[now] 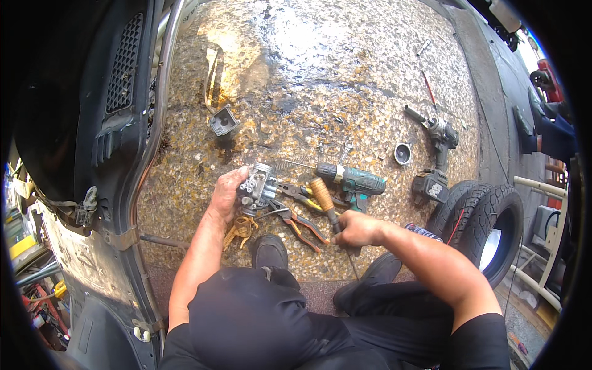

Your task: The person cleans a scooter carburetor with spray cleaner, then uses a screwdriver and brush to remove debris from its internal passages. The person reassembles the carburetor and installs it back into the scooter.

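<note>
My left hand (pixel 228 192) is closed around the side of a grey metal carburetor (pixel 258 188), held above the floor. In my right hand (pixel 356 230) is a tool with a wooden handle (pixel 322 195) and a dark metal collar, its handle end pointing up and left. A thin rod (pixel 353 267) sticks out below that hand; whether it belongs to the same tool I cannot tell. Between my hands lie pliers with yellow grips (pixel 305 197) and pliers with orange-and-black grips (pixel 301 229). A gold-coloured part (pixel 240 232) is just below the carburetor.
A teal cordless drill (pixel 357 180), a grey power tool (pixel 439 148) and a round cup-shaped part (pixel 402 153) lie ahead and right. A square metal bowl (pixel 223 121) rests farther off on wet speckled floor (pixel 296 111). Tires (pixel 493 222) stand right; dark vehicle bodywork (pixel 117 185) borders the left.
</note>
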### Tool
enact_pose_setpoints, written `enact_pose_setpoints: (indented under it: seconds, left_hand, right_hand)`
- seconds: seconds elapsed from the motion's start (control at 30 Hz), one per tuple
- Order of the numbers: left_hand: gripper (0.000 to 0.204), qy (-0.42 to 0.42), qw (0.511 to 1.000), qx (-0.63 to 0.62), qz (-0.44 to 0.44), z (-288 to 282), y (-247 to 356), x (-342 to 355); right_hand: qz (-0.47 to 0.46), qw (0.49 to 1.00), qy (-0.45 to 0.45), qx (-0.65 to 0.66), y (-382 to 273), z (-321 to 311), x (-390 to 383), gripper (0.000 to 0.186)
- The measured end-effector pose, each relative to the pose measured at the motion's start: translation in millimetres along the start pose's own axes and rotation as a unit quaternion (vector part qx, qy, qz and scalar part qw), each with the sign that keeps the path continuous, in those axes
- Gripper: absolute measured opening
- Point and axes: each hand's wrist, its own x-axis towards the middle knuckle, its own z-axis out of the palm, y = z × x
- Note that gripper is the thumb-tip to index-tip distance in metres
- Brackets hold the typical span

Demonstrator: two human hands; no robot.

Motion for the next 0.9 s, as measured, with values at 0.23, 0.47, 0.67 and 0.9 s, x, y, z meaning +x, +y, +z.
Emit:
enact_pose_setpoints:
  seconds: [0.23,0.47,0.67,0.9]
  left_hand:
    - [0.043,0.053,0.979,0.196,0.034,-8.4,-4.2,6.3]
    - [0.049,0.121,0.916,0.375,0.077,-8.9,-0.5,-3.8]
    - [0.043,0.161,0.911,0.37,0.089,-13.4,4.6,-18.8]
    - [0.04,0.169,0.913,0.366,0.065,-12.9,9.7,-28.3]
  right_hand:
    - [-0.035,0.957,0.096,-0.273,9.1,42.0,25.6,0.034]
    - [-0.175,0.896,0.112,-0.392,-32.3,-32.2,-36.0,0.029]
    - [-0.163,0.916,0.185,-0.317,-23.0,-91.8,-103.7,0.029]
    - [-0.135,0.942,0.233,-0.2,18.1,-115.4,-128.9,0.026]
